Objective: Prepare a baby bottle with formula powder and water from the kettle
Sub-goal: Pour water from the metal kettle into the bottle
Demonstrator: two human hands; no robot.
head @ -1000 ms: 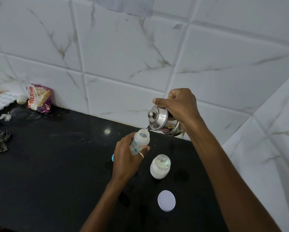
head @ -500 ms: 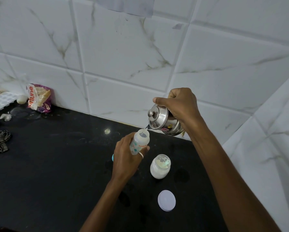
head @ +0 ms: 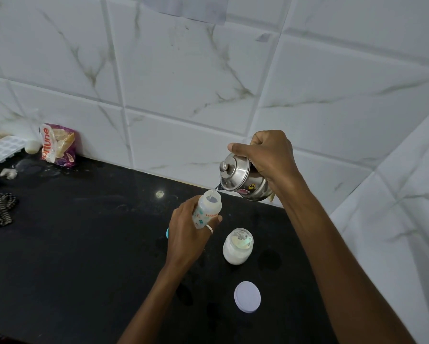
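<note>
Just beside the powder jar [head: 238, 247], our left hand [head: 186, 234] is gripping the baby bottle [head: 207, 209]. Our right hand [head: 268, 155] is gripping the kettle [head: 243, 180], tipping water in. Next, we are guessing, comes stopping before it spills.

left hand [head: 188, 234] grips bottle [head: 208, 208]; right hand [head: 270, 155], raised higher, grips kettle [head: 240, 178].

Black countertop [head: 72, 244] meets seemingly marble-veined white wall tiles [head: 183, 95].

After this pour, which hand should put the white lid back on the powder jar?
Probably the right hand, once it sets down the kettle: lid and jar lie on its side, while the left hand holds the open bottle.
</note>
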